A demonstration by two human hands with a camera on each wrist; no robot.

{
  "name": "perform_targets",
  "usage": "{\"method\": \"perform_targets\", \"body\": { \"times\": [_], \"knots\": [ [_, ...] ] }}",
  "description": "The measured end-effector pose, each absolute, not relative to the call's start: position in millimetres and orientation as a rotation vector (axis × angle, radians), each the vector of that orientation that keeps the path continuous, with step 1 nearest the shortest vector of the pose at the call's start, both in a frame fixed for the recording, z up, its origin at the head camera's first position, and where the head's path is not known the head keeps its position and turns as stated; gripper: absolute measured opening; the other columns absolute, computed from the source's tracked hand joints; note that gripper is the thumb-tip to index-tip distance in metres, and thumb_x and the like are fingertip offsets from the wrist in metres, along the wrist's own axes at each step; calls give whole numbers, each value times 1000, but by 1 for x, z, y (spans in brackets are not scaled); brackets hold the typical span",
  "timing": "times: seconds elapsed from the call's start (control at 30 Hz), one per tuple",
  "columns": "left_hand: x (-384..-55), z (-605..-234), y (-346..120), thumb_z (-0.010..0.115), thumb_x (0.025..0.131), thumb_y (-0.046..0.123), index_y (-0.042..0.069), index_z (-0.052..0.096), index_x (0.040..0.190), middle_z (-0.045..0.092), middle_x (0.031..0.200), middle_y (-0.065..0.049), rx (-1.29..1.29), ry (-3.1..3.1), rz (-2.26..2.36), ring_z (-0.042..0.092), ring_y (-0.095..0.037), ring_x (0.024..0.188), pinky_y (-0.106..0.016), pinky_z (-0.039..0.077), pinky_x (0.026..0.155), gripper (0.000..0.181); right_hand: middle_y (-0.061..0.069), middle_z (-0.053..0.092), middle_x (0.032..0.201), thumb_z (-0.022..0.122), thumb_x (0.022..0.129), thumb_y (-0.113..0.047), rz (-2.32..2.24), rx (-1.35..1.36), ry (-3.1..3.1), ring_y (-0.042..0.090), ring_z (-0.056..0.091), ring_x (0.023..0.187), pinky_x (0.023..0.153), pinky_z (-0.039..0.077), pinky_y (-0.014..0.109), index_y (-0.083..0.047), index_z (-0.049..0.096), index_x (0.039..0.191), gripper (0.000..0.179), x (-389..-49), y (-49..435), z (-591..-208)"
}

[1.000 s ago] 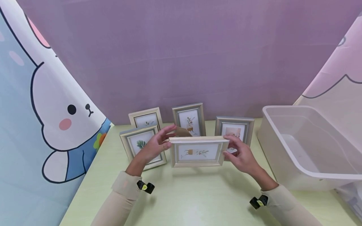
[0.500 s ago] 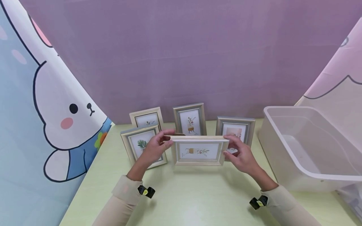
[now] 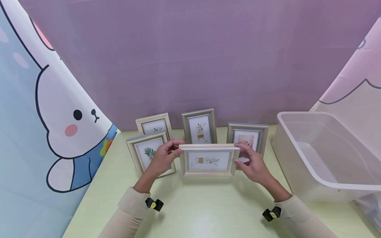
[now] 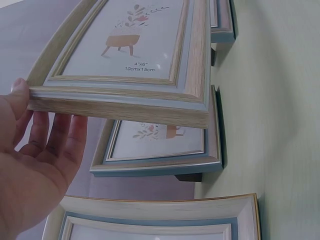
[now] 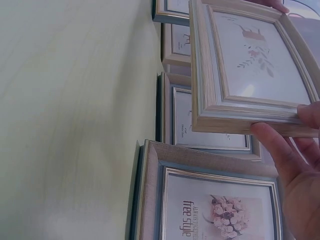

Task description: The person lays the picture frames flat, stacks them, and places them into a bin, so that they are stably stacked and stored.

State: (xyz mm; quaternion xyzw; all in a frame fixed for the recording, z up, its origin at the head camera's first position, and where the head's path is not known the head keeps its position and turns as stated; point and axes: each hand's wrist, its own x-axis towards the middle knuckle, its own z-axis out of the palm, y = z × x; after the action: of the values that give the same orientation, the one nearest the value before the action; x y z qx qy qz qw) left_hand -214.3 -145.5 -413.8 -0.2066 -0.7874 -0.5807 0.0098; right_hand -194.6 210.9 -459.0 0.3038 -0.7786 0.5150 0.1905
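Observation:
Between both hands a light wood picture frame (image 3: 209, 161) is held sideways above the table, its potted-plant print turned on its side. The left hand (image 3: 165, 157) grips its left end, with the thumb on the front in the left wrist view and the fingers behind. At the opposite end the right hand (image 3: 252, 162) pinches the edge; its thumb and fingers show in the right wrist view. Just behind the left hand stands a frame with a green leaf print (image 3: 148, 152). Behind the right hand is a frame with a pink flower print (image 5: 227, 215), partly covered.
Farther back stand a grey-brown frame with a plant print (image 3: 200, 127) and a cream frame (image 3: 154, 124), partly overlapped. A large whitish plastic bin (image 3: 297, 158) sits on the right of the pale green table (image 3: 202, 211). A purple cloth (image 3: 208, 59) rises behind.
A brown flap behind the held frame, visible one second ago, has dropped out of sight. The left hand's fingers have lowered slightly; the held frame stays nearly in place.

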Motion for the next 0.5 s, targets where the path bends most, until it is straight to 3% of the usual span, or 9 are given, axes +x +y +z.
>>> {"method": "perform_targets", "body": {
  "times": [0.17, 0.33, 0.5],
  "knots": [
    [-212, -413, -144, 62, 101, 10, 7, 65, 127, 67, 108, -16, -629, -2468, -1804, 64, -12, 86, -23, 60, 76, 27, 26, 60, 114, 69, 83, 20, 1509, 835, -2237, 2, 69, 93, 57, 63, 32, 1, 48, 140, 64, -194, 211, -458],
    [-211, -415, -143, 59, 103, 10, 6, 67, 123, 67, 117, -16, -595, -2504, -1771, 65, -15, 84, -26, 62, 74, 22, 30, 59, 108, 67, 88, 14, 1669, 767, -2333, 7, 70, 90, 58, 63, 38, -1, 44, 145, 63, -191, 211, -454],
    [-211, -422, -142, 59, 103, 10, 8, 70, 120, 68, 110, -15, -518, -2582, -1741, 64, -15, 79, -30, 63, 70, 21, 30, 56, 113, 67, 91, 7, 1839, 617, -2491, 18, 69, 87, 59, 64, 40, -8, 41, 150, 67, -188, 211, -454]
  ]
}}
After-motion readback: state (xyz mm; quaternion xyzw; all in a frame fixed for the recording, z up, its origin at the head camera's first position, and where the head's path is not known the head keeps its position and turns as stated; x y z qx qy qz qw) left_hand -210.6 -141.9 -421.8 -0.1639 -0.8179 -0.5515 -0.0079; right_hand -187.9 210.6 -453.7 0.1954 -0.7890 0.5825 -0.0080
